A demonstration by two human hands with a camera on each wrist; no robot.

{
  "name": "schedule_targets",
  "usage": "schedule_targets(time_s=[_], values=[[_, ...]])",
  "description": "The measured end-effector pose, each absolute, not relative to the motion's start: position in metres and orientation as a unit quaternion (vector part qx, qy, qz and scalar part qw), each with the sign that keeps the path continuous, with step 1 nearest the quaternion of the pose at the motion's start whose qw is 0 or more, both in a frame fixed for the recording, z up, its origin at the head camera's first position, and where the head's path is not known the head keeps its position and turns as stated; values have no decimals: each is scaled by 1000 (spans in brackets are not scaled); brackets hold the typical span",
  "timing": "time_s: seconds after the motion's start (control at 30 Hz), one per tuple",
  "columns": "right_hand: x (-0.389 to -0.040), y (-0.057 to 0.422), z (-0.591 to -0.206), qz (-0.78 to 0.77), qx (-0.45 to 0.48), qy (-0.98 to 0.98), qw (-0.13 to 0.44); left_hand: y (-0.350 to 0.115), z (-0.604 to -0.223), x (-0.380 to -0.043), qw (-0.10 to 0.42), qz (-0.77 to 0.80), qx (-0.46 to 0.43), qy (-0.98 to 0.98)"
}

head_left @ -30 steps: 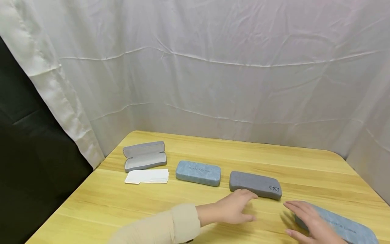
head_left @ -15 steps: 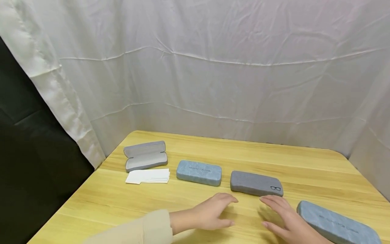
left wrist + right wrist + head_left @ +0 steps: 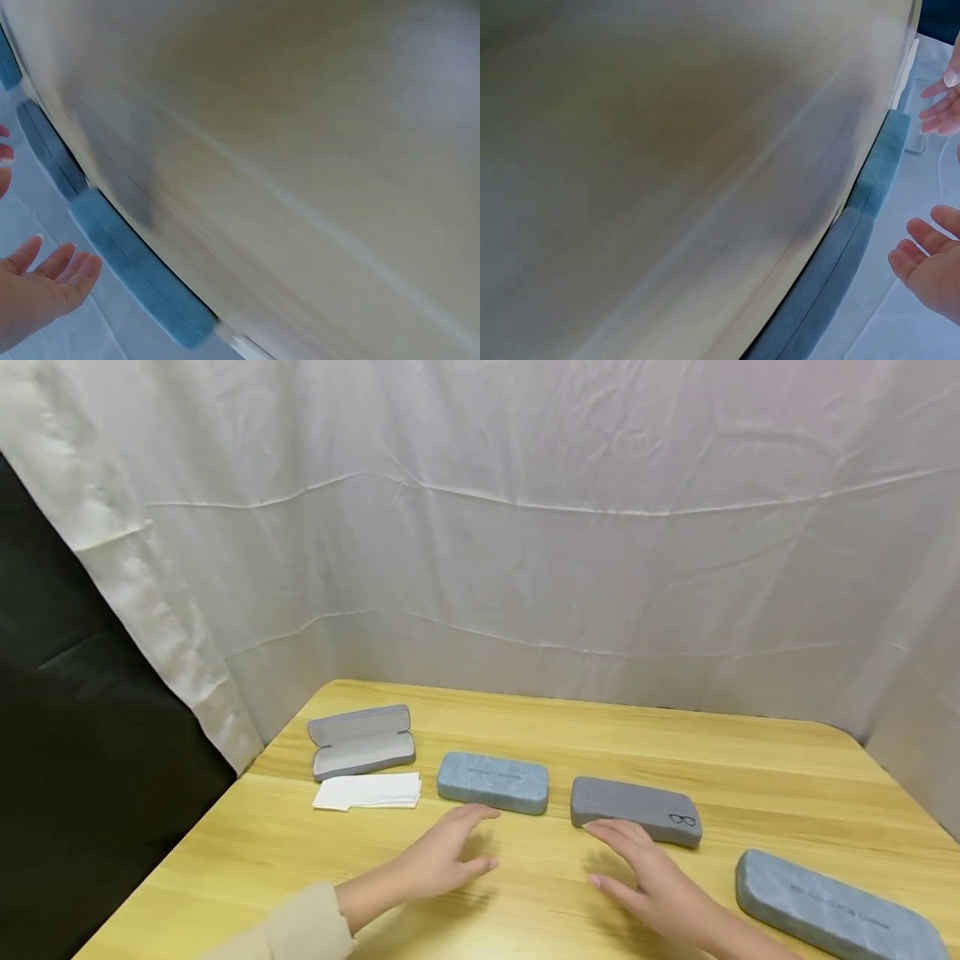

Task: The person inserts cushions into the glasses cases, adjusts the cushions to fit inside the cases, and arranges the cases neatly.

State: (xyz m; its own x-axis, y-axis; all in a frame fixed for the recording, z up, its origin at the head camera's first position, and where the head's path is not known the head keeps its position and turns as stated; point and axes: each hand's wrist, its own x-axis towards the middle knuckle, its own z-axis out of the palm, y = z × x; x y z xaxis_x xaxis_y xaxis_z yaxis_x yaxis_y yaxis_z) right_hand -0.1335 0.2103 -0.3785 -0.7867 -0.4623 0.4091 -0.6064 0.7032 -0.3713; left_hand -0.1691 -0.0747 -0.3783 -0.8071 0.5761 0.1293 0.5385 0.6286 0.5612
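My left hand point(image 3: 438, 857) hovers above the table in front of a light blue glasses case point(image 3: 492, 783), its fingers relaxed and holding nothing. To its right my right hand point(image 3: 651, 878) is also unladen, palm facing left, its fingertips overlapping the lower edge of a grey glasses case point(image 3: 633, 810) with a printed glasses mark. Both of these cases are closed. In the left wrist view the left hand point(image 3: 45, 289) shows loose fingers beside the light blue case point(image 3: 142, 266). The right wrist view shows the right hand point(image 3: 934, 259) with fingers spread near the cases.
Another closed blue glasses case point(image 3: 840, 906) lies at the front right. At the back left an opened grey glasses case point(image 3: 363, 752) stands behind folded white cloths point(image 3: 367, 791). A pale curtain point(image 3: 525, 568) hangs behind the wooden table point(image 3: 247, 868).
Both hands have moved left across the table, the right one away from the front-right blue case and the left one toward the cloths. The cases keep their places.
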Motion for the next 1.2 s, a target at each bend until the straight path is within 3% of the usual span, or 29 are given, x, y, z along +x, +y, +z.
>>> schedule_targets(time_s=[0.17,0.57,0.97,1.2], values=[[-143,192,-377,292,289,-906,105,-103,-382,-168,19,334,280,900],[-168,139,-366,352,278,-894,14,-173,-378,-169,-74,319,180,928],[-186,92,-372,395,286,-873,-6,-221,-382,-179,-138,309,129,932],[-197,66,-373,411,279,-868,-15,-244,-382,-189,-126,312,86,938]])
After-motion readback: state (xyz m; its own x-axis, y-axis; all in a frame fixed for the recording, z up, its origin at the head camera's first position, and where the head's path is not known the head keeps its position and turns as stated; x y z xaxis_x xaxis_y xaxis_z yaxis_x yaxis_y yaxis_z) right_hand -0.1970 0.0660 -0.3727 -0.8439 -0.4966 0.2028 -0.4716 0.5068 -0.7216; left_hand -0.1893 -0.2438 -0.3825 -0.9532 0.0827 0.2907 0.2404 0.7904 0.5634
